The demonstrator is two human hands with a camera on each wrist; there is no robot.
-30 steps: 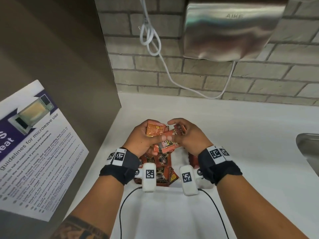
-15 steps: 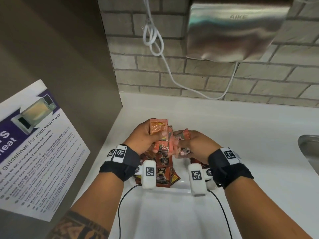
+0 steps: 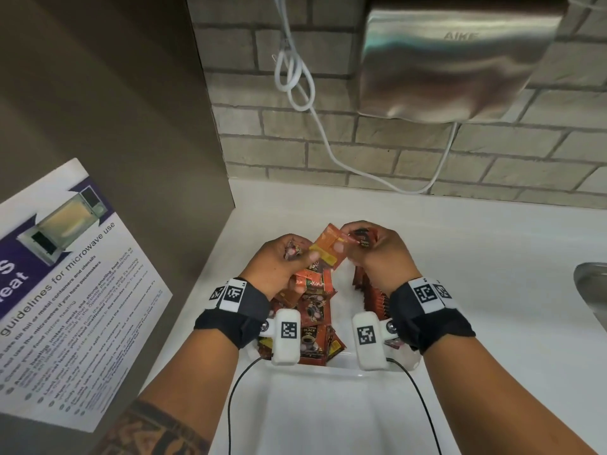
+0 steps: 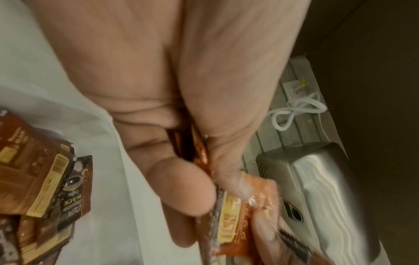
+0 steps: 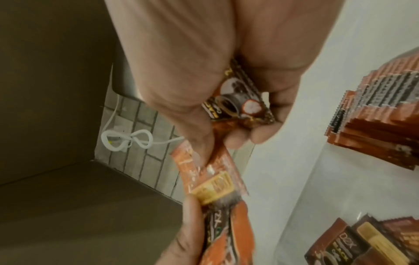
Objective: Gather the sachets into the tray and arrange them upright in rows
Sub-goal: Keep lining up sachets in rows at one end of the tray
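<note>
Both hands are raised over the white tray (image 3: 328, 371). My left hand (image 3: 295, 257) grips a small bundle of orange-brown coffee sachets (image 4: 231, 211) between thumb and fingers. The top orange sachet (image 3: 328, 249) tilts across to my right hand (image 3: 358, 239), whose thumb pinches its far corner (image 5: 211, 172). The right hand's curled fingers also hold a dark sachet (image 5: 238, 104) in the palm. Loose sachets (image 3: 315, 313) lie jumbled in the tray's left part. A row of upright sachets (image 3: 371, 297) stands along its right side, also in the right wrist view (image 5: 381, 111).
The tray sits on a white counter (image 3: 476, 274) against a brick wall. A brown panel with a microwave notice (image 3: 65, 290) closes the left side. A steel hand dryer (image 3: 460, 60) and its white cable (image 3: 295, 77) hang above. A sink edge (image 3: 591, 284) is at far right.
Both hands have lifted slightly away from the tray. The right hand came back to the left hand's bundle and now pinches the top orange sachet, which has tilted to the right.
</note>
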